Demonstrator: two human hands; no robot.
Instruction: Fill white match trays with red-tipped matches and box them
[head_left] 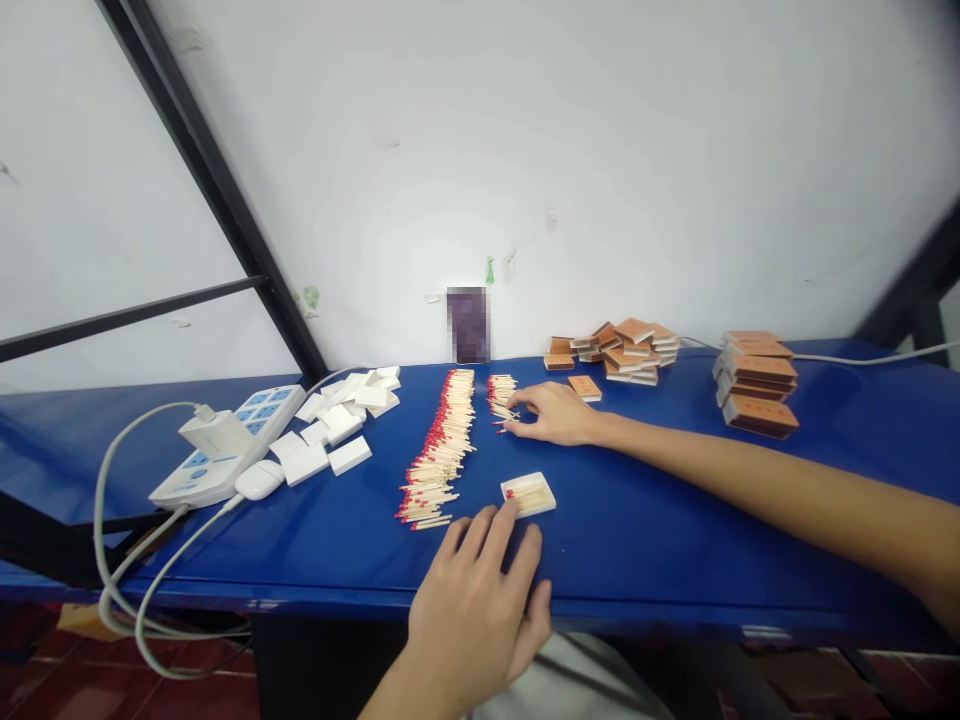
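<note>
My right hand reaches across the blue table and pinches matches from a small bunch of red-tipped matches. A long row of matches lies just left of that bunch. My left hand rests near the table's front edge, fingers loosely stretched, fingertips touching a white open matchbox tray that holds a few matches.
Several empty white trays lie at the left beside a power strip with a white plug and cables. Brown matchbox sleeves are piled at the back and stacked at the right. A black metal frame stands at the left.
</note>
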